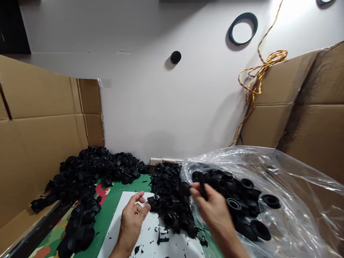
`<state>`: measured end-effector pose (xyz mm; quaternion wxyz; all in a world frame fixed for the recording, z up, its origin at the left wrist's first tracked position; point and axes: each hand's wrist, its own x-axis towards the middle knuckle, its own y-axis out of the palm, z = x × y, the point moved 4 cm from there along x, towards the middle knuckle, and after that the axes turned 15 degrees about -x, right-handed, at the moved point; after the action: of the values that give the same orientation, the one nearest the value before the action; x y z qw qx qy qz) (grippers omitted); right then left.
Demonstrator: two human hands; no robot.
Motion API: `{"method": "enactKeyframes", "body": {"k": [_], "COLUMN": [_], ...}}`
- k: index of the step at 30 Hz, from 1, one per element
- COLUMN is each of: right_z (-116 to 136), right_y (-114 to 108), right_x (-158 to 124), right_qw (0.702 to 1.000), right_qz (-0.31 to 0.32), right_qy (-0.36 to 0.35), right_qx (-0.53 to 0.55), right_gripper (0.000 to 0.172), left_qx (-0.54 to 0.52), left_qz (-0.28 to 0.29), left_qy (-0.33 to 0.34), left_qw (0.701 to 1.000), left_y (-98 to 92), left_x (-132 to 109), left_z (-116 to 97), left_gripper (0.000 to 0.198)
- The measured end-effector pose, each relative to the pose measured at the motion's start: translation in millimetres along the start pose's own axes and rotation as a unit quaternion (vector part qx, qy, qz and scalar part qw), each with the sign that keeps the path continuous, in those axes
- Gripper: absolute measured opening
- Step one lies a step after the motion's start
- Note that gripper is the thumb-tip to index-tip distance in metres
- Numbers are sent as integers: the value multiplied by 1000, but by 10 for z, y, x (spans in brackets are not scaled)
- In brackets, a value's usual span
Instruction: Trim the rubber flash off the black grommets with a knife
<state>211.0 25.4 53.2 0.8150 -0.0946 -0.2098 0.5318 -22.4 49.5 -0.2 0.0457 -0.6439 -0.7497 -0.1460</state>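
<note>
My right hand (212, 206) is closed, with a round black rubber piece (185, 189) pinched at its fingertips. A dark, narrow upright object (203, 185) shows by its fingers; its kind is unclear. To the left, my left hand (134, 216) is empty above a white sheet (113, 229), fingers curved and thumb apart. Close to its thumb lies a heap of black rubber pieces and scraps (174, 209). Beside my right hand, a clear plastic bag (290, 168) holds several round black rubber parts (233, 204), some ring-shaped.
Another pile of black rubber pieces (102, 165) lies at the back left on a green surface (107, 208). Cardboard (43, 132) stands at left and more cardboard (317, 136) at right. Yellow-brown twisted wire (255, 77) hangs by the pale wall (161, 104).
</note>
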Motion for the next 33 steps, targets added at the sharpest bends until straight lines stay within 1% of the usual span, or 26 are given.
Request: {"method": "enactKeyframes", "body": {"k": [1,2,3,4,6,7,8,9,11,14,16,17,19,21,24,26,28,31,33], "right_z": [-24,-57,-104,-155,-281,-340,-390,-425,-441,-355,-260,-205,-95,-1,93,140,176,218,238], "right_y": [-226,-422,-578,-691,-745,-732,-708,-683,-648,-614,-588,-574,-547,-519,-415,-292,-139,110,250], "right_x": [56,111,167,222,319,349,368,377,375,338,303,283,235,181,99,46,-1,-50,-60], "right_qw": [997,991,984,977,963,951,939,928,916,909,908,913,934,957,978,984,987,987,985], "right_qz": [-53,-87,-102,-104,-25,9,30,35,11,-42,-61,-69,-83,-90,-57,-18,16,63,90], "right_qy": [-2,-5,-4,-11,-27,-35,-38,-37,-28,-20,-25,-34,-58,-73,-75,-80,-85,-89,-85], "right_qx": [-48,-98,-146,-186,-266,-307,-342,-369,-401,-415,-414,-400,-343,-264,-187,-158,-136,-120,-122], "right_gripper": [34,34,33,30,23,20,19,18,17,22,27,30,34,36,38,38,38,35,32], "left_qx": [18,36,53,71,116,142,168,195,253,328,362,374,392,404,422,436,446,451,446], "left_qz": [-1,5,17,35,82,109,136,160,190,213,222,225,228,226,206,187,172,143,143], "left_qy": [-8,-17,-26,-33,-39,-38,-34,-30,-20,-10,-3,2,14,26,40,45,51,66,75], "left_qw": [1000,999,998,996,989,983,976,967,949,920,905,900,891,886,882,879,877,879,881], "left_y": [-4,5,27,64,172,238,308,374,486,596,629,630,591,491,252,95,-7,-38,3], "left_x": [27,52,70,81,72,52,23,-10,-79,-149,-159,-152,-114,-55,39,70,53,-46,-129], "left_z": [4,4,-2,-16,-67,-99,-131,-156,-178,-126,-76,-62,-69,-118,-222,-276,-309,-343,-359], "left_gripper": [44,41,36,30,17,12,11,11,18,30,27,25,24,25,27,29,35,43,39]}}
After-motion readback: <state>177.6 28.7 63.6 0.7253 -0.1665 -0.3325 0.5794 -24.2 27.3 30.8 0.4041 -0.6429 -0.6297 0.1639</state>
